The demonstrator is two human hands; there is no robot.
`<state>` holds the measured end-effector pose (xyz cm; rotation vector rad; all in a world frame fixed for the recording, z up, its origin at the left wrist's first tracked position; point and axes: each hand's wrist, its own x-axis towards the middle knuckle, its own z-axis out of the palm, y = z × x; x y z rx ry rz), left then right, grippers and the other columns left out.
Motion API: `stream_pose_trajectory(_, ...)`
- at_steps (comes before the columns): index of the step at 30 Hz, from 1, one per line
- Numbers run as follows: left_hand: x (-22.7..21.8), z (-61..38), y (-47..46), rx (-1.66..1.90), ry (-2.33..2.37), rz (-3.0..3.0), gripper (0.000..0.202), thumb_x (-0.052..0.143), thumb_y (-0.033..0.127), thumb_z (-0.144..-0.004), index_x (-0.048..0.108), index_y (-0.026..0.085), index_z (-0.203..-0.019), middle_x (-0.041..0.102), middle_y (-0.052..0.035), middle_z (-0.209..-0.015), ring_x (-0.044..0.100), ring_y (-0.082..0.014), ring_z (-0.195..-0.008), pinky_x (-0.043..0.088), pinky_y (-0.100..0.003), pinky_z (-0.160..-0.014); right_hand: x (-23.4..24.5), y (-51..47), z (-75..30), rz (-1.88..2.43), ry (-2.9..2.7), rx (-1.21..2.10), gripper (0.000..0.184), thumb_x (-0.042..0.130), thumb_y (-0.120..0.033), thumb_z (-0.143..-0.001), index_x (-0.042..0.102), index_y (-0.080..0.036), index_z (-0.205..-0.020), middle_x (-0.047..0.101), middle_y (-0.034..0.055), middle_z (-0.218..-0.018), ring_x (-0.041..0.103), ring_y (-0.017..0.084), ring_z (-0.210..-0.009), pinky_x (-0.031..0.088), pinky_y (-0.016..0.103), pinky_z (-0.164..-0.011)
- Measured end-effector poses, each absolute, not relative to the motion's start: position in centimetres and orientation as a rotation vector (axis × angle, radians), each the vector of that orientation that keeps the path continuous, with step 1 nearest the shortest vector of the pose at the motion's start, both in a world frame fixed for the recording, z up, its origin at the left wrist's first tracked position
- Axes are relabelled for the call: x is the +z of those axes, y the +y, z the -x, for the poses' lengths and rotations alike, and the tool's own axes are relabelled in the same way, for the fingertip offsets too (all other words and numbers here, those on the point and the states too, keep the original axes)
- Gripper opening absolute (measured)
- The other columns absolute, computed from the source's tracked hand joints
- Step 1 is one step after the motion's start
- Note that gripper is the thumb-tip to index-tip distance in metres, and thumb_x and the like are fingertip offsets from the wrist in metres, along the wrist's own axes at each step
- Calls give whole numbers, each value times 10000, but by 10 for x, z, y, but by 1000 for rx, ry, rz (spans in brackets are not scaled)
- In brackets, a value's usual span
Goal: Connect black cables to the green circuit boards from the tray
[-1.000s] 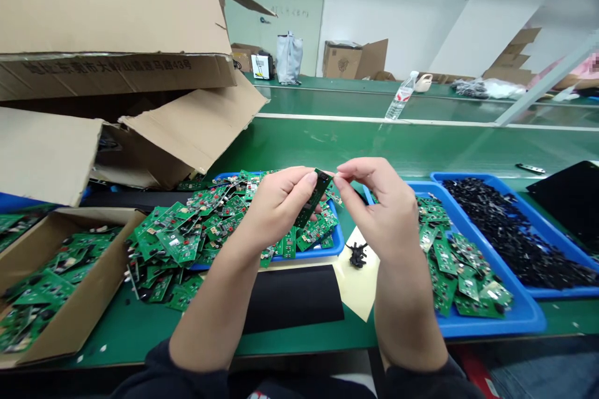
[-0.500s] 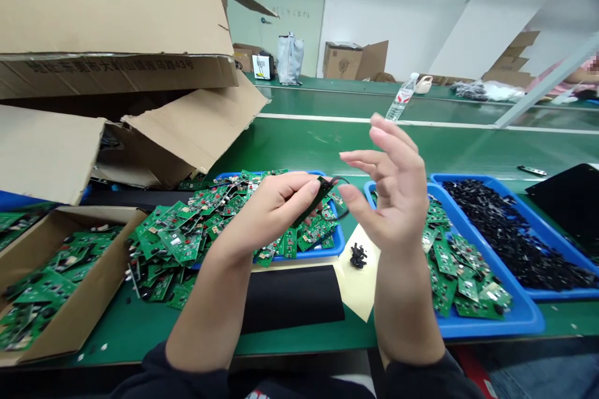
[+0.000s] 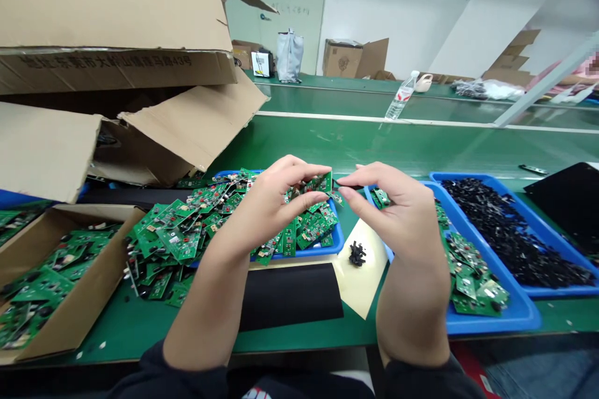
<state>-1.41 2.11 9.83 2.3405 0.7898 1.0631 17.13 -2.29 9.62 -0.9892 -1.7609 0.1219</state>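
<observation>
My left hand [image 3: 285, 193] grips a green circuit board [image 3: 322, 182] between thumb and fingers, above a heap of similar boards. To its right, my right hand [image 3: 393, 199] has thumb and forefinger brought together close to the board's edge. A thin dark bit shows at those fingertips, too small to make out. Below the hands, a little pile of black pieces [image 3: 357, 254] lies on a cream paper sheet [image 3: 362, 293]. The heaped boards [image 3: 180, 230] spill out of a blue tray [image 3: 340, 243] behind my left hand.
On the right stand a blue tray [image 3: 519, 321] of boards and another blue tray [image 3: 526, 215] full of black pieces. A carton [image 3: 93, 299] of boards and a big open cardboard box [image 3: 112, 6] fill the left. A black sheet [image 3: 292, 296] lies in front; a water bottle [image 3: 401, 96] stands behind.
My right hand has come down from its raised, open pose, and its thumb and forefinger have closed near the board. The board in my left hand has turned; the dark loop beside it no longer shows.
</observation>
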Motion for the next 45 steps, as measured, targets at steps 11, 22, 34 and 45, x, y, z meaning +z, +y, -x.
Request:
stream_pose_trajectory(11, 95, 7, 21, 1346, 785, -2358, 269, 643, 315, -807, 627, 202, -1051, 588, -49, -908, 572, -132, -774, 517, -260, -669, 94, -23, -165, 886, -1687, 76, 130, 622, -126, -795, 687, -236, -819, 705, -15, -774, 641, 162, -762, 526, 386, -840)
stream_pose_trajectory(22, 92, 5, 24, 1419, 701, -2299, 266, 665, 308, -789, 639, 210, -1034, 591, -50, -906, 571, -136, -797, 523, -272, -704, 91, -18, -168, 820, -1684, 253, 147, 635, -120, -782, 693, -242, -838, 708, -14, -791, 651, 159, -795, 533, 374, -843)
stream_pose_trajectory(34, 87, 2, 29, 1328, 608, -2032, 253, 686, 272, -767, 643, 220, -1011, 584, -47, -946, 590, -153, -875, 530, -279, -759, 94, -17, -171, 792, -1880, -5, 138, 608, -114, -802, 670, -224, -858, 708, 9, -831, 663, 153, -805, 481, 435, -949)
stream_pose_trajectory(45, 88, -1, 29, 1530, 570, -2240, 284, 686, 269, -773, 625, 231, -1047, 624, -58, -974, 596, -172, -922, 534, -319, -801, 106, -39, -208, 925, -1805, 288, 153, 609, -274, -834, 666, -281, -976, 721, 19, -959, 657, 218, -992, 350, 521, -1063)
